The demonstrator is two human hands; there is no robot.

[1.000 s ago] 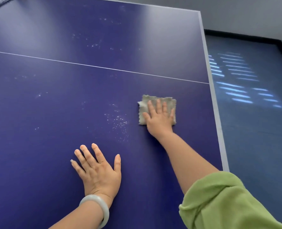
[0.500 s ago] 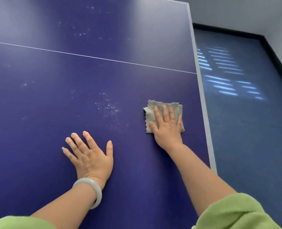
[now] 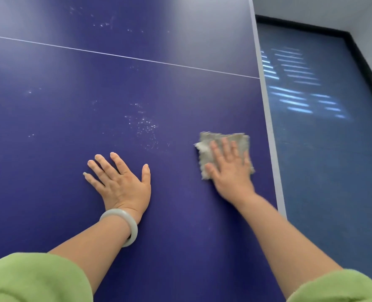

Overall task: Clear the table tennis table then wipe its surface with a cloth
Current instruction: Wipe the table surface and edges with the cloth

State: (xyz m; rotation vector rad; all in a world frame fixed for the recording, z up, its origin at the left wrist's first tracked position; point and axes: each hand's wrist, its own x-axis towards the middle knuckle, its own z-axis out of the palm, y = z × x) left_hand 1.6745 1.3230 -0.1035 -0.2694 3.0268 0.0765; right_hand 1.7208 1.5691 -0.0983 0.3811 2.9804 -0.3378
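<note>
the left hand (image 3: 121,184) lies flat on the blue table (image 3: 50,171) with straight, spread fingers and holds nothing; a pale bracelet (image 3: 124,225) sits on its wrist. white specks (image 3: 144,127) lie just beyond it. to its right, the right hand (image 3: 229,168) presses flat on the grey cloth (image 3: 204,153), near the table's white edge (image 3: 267,118).

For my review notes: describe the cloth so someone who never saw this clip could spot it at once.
Start at the dark blue table tennis table and follow its pale right edge. Just inside that edge the right hand presses flat on a small grey cloth. It is the only ragged-edged fabric there; the left hand rests on bare surface.
</note>
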